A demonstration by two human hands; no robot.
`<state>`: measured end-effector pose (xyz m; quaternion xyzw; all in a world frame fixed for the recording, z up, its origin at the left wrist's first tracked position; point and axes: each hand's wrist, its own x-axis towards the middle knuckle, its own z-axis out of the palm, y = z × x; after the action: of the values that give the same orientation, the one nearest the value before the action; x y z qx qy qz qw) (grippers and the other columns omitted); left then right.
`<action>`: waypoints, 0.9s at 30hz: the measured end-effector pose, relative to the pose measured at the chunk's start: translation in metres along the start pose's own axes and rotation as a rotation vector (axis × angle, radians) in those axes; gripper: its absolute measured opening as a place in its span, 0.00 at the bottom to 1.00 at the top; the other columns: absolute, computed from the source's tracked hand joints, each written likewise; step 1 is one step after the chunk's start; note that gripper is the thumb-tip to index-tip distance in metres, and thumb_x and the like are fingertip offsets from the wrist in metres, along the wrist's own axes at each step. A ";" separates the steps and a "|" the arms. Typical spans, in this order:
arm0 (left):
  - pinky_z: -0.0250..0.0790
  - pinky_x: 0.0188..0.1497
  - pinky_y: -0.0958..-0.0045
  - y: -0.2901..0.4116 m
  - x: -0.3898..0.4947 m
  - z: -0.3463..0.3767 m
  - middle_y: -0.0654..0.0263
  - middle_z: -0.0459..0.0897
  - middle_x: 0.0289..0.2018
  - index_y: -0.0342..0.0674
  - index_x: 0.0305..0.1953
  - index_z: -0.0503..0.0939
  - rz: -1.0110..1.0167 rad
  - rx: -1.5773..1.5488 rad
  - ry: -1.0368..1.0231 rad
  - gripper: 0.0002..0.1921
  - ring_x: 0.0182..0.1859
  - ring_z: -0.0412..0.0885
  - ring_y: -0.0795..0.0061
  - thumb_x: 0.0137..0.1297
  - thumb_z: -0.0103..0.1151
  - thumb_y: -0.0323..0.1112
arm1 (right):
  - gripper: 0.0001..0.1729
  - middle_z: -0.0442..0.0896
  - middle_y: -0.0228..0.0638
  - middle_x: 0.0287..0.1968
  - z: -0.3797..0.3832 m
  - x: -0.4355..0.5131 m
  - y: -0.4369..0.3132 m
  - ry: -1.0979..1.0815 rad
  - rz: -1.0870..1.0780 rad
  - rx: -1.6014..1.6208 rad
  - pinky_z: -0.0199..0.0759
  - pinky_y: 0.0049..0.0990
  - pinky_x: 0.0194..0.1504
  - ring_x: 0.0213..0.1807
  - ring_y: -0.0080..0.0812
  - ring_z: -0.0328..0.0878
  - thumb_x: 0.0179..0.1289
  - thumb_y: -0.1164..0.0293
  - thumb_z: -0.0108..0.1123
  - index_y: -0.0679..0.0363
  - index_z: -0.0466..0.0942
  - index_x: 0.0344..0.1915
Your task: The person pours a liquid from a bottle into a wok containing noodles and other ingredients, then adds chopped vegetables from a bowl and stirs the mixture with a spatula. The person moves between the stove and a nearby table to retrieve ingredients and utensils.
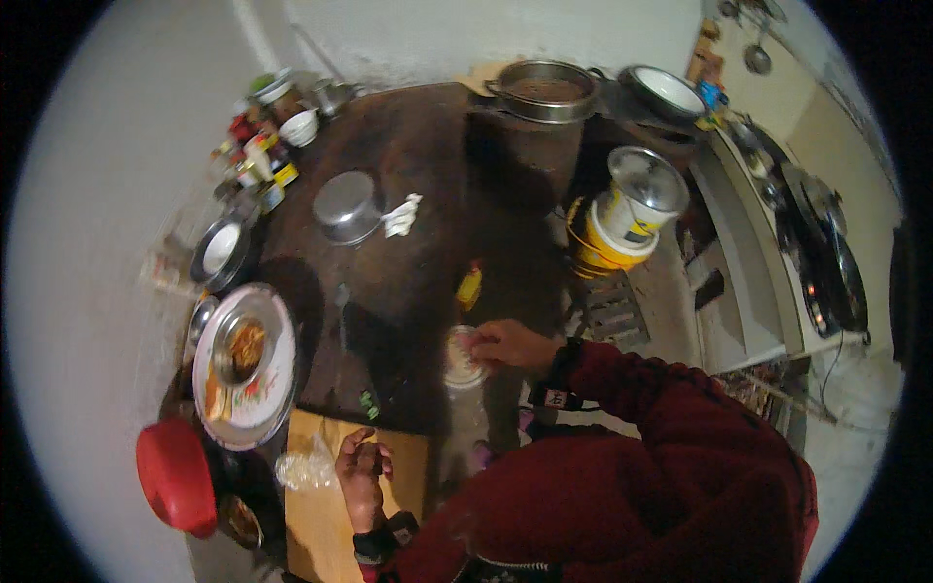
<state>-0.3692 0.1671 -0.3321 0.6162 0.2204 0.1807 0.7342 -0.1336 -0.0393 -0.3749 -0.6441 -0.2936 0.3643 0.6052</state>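
Note:
My right hand (516, 345) reaches across the dark table (408, 146), its fingers over a small pale round container (459, 375). Blur hides whether the fingers pinch its rim or something inside. My left hand (362, 466) hovers over a light wooden board (313, 525), fingers loosely bent and apart, with nothing visible in them. Beside that hand lies a crumpled clear plastic bag (300, 470). Small green pieces (369, 404) rest near the table's front edge. A yellow packet or bottle (470, 286) lies beyond the pale container.
A patterned enamel tray (266, 404) at left holds a metal bowl of food (246, 346). Nearby is a red basin (175, 477). An overturned metal bowl (348, 206) and crumpled tissue (402, 216) lie farther back. Stacked buckets (619, 229) stand right; a steamer pot (545, 91) sits behind.

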 end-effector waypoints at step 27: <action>0.61 0.21 0.79 -0.089 -0.009 0.291 0.63 0.74 0.24 0.34 0.43 0.70 -0.237 0.429 -0.867 0.12 0.21 0.69 0.80 0.60 0.45 0.31 | 0.15 0.79 0.33 0.29 -0.080 -0.361 0.134 0.940 0.200 0.235 0.71 0.22 0.32 0.27 0.22 0.75 0.62 0.62 0.51 0.62 0.75 0.39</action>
<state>-0.2183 -0.0939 -0.3765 0.7426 -0.0043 -0.2265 0.6303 -0.2788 -0.3932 -0.4669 -0.6911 0.1175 0.1214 0.7028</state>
